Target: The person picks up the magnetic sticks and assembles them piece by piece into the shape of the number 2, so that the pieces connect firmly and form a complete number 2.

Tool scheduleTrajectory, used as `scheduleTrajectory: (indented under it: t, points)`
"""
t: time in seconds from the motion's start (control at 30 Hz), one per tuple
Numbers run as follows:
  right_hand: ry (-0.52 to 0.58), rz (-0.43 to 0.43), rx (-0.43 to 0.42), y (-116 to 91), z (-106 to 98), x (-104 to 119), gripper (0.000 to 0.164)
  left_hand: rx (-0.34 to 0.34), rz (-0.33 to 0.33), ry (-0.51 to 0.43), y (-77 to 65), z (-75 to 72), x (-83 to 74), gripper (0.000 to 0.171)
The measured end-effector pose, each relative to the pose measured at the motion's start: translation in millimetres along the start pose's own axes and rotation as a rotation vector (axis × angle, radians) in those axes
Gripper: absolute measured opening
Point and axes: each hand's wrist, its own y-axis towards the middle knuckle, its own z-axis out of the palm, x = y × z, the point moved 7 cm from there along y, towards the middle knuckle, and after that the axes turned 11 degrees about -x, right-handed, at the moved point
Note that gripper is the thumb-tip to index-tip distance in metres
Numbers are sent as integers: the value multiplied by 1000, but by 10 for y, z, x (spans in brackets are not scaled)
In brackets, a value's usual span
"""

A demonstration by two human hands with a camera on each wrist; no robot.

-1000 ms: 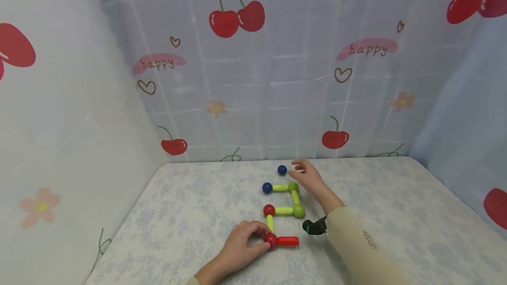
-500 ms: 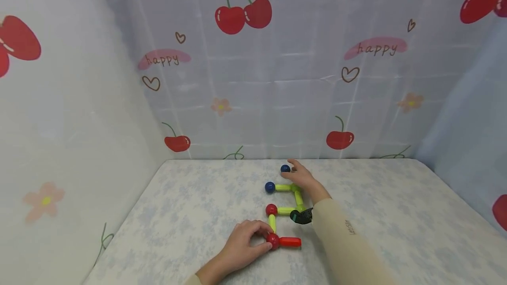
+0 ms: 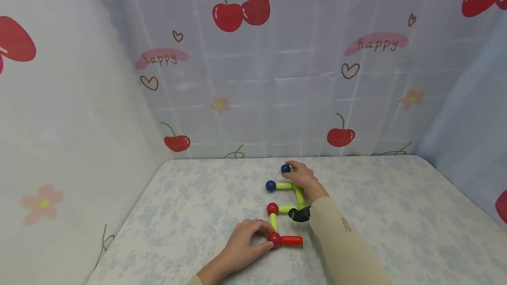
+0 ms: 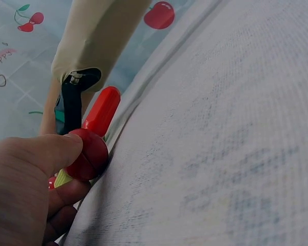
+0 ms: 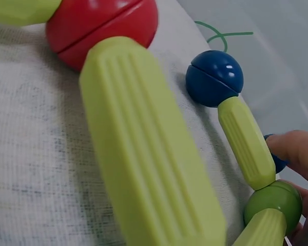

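Note:
With thumb and fingers my left hand [image 3: 242, 244] grips the nearest red ball [image 3: 274, 239]; in the left wrist view the thumb presses on that ball [image 4: 90, 155]. A red rod [image 3: 292, 240] sticks out from it to the right. At the back, my right hand [image 3: 303, 177] pinches a loose blue ball [image 3: 285, 168] between thumb and fingers. Yellow-green rods [image 3: 273, 222] link the balls in a zigzag: a second red ball [image 3: 272, 208], green balls [image 5: 272, 205] at the right corners, and another blue ball [image 3: 271, 185] at the far end. The right hand partly covers the far green corner.
A pale blue-patterned cloth [image 3: 198, 214] covers the table. Behind it hangs a curtain [image 3: 285, 96] printed with cherries. A black wrist device [image 3: 299, 214] on the right arm overlaps the near green corner in the head view.
My right hand has moved left to the loose blue ball and closed its thumb and fingers on it. The left hand keeps its grip on the red ball. The head view has shifted slightly.

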Motion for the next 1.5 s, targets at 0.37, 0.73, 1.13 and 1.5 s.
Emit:
scheduleTrajectory:
  t: [0.37, 0.73, 1.13, 1.5]
  points:
    - [-47, -46, -85, -33, -28, -20, 40, 19, -16, -11, 4, 11, 11, 23]
    - [93, -45, -120, -76, -69, -18, 39, 12, -6, -20, 10, -13, -11, 23]
    - [262, -50, -132, -285, -152, 103, 42, 3, 1, -29, -17, -3, -24, 23]
    - [269, -149, -146, -945, -513, 165, 41, 6, -4, -20, -16, -4, -20, 22]
